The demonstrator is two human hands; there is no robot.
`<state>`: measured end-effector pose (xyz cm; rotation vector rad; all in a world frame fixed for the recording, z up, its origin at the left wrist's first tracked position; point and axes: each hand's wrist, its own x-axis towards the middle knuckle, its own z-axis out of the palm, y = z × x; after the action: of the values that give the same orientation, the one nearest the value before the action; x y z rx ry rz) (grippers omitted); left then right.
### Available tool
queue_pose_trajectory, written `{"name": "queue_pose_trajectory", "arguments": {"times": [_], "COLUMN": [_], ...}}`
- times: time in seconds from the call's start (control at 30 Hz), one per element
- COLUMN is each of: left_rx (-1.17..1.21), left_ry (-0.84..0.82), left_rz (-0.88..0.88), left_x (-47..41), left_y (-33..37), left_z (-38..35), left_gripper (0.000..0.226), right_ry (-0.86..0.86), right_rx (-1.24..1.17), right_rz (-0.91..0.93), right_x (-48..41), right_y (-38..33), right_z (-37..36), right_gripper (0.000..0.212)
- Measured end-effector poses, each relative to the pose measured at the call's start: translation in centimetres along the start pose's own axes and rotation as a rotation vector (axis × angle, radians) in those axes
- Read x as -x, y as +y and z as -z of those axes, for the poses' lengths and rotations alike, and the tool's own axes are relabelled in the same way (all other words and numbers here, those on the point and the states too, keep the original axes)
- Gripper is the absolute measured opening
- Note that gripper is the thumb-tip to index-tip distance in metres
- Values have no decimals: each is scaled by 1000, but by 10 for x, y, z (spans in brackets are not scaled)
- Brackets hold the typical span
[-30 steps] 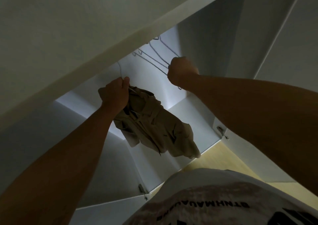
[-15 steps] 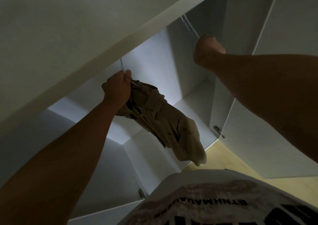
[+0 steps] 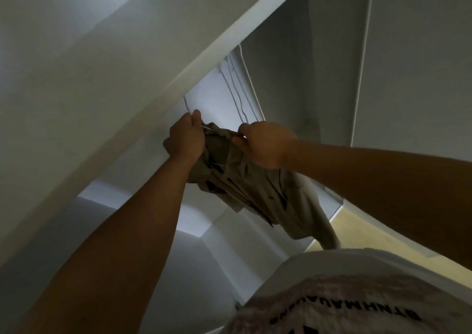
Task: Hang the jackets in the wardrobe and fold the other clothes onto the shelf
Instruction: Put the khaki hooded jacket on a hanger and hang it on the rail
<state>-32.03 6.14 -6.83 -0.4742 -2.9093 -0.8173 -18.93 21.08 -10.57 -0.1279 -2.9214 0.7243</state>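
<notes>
The left hand point(image 3: 185, 139) is reaching up into the wardrobe point(image 3: 286, 73), its fingers point(image 3: 196, 116) clenching the neck of a white wire hanger point(image 3: 187, 106) right where the wire is entering the collar. The hanger's wire is rising from the fist and disappearing behind the wardrobe's top edge, so whether it is hooked on anything cannot be told. The khaki jacket point(image 3: 258, 190) is hanging from this hanger inside the open wardrobe, drooping down and to the right, with its lower end dangling above the yellowish floor point(image 3: 370, 234). The right hand point(image 3: 267, 146) is just beside the left, its fingers grasping the jacket's fabric at the collar. Bare hangers point(image 3: 236, 88) are hanging just behind the right hand. The person's printed white shirt point(image 3: 357, 290) is filling the lower right.
</notes>
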Motion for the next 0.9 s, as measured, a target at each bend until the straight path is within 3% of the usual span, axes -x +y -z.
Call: {"name": "queue_pose_trajectory", "arguments": {"times": [0.17, 0.33, 0.47, 0.63, 0.73, 0.9], "left_rx": [-91, -76, 147, 506, 386, 282], "left_ry": [8, 74, 129, 69, -20, -161], "left_rz": [-43, -124, -244, 66, 108, 222], "left_x": [-7, -16, -20, -24, -26, -28], "left_y": [8, 10, 11, 0, -14, -41], "left_z": [1, 9, 21, 24, 20, 6], "left_gripper": [55, 54, 27, 37, 15, 18], "right_ry": [7, 141, 209, 245, 231, 149], "right_rx": [41, -53, -104, -100, -61, 59], "right_rz": [-78, -90, -113, -113, -116, -132], "right_x": [9, 4, -8, -29, -38, -39], "right_y": [4, -11, -26, -31, -32, -23], "right_z": [-22, -23, -9, 12, 12, -6], "right_gripper": [19, 9, 14, 20, 18, 21]}}
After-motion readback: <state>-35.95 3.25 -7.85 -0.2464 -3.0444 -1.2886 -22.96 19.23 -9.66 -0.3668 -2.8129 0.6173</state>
